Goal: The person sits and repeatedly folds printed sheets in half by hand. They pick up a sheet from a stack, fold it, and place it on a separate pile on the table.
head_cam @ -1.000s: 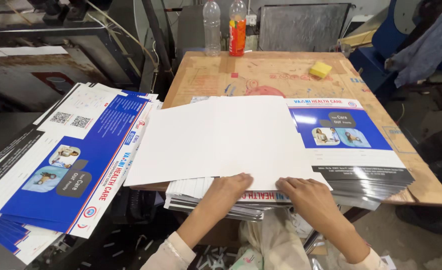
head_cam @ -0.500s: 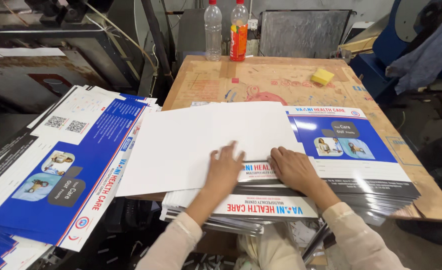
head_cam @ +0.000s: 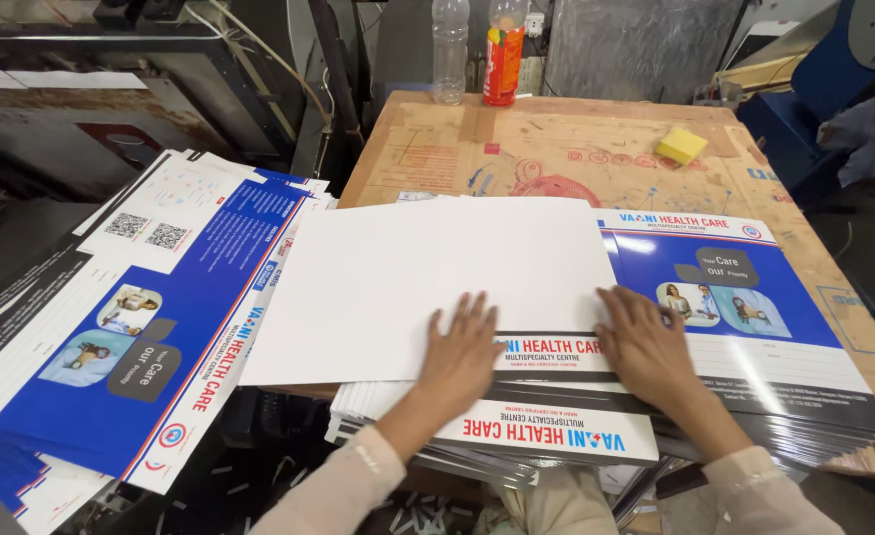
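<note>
My left hand (head_cam: 465, 349) lies flat, fingers spread, on the near edge of a blank white sheet (head_cam: 408, 277) that is folded over. My right hand (head_cam: 646, 342) presses flat beside it, at the sheet's right edge, on a printed blue and white sheet. Both rest on a thick stack of printed sheets (head_cam: 735, 327) at the near edge of a cardboard-covered table (head_cam: 556, 149). Neither hand grips anything.
A second, fanned pile of blue and white printed sheets (head_cam: 140, 317) lies to the left. A yellow sponge (head_cam: 681, 146), a clear bottle (head_cam: 449, 54) and an orange-labelled bottle (head_cam: 503, 54) stand at the table's far side. Dark machinery is on the left, blue equipment on the right.
Both hands slid forward from the stack's near edge, pushing the white sheet's near edge up and over. Printed sheets beneath now show. The view shifted slightly.
</note>
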